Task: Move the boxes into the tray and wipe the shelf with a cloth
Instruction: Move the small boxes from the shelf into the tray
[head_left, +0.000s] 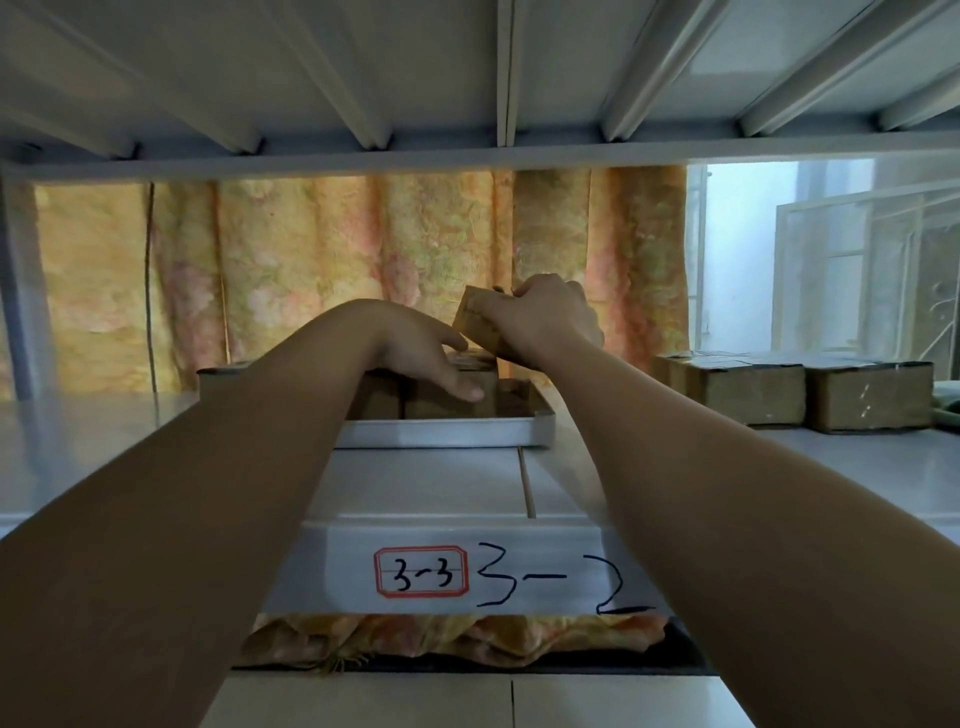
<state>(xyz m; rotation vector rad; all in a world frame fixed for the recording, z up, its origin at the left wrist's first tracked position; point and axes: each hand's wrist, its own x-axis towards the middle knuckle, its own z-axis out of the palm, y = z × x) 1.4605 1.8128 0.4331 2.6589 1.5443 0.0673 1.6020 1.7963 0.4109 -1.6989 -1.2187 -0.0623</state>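
A shallow metal tray (447, 434) sits on the grey shelf (779, 467) in front of me, with brown cardboard boxes (384, 402) standing in it. My right hand (545, 319) grips a small tilted cardboard box (475, 322) in the air above the tray's right part. My left hand (431, 358) rests with straight fingers on top of a box in the tray (478, 374). Two more taped boxes (795, 392) stand on the shelf to the right. A pale green edge at the far right may be a cloth (948, 402).
The underside of the upper shelf (467, 78) hangs low overhead. A yellow flowered curtain (337, 270) closes the back, with a window (831, 249) at the right. The shelf's front edge carries labels "3-3" and "3-2" (421, 571). A grey upright post (26, 291) stands at the left.
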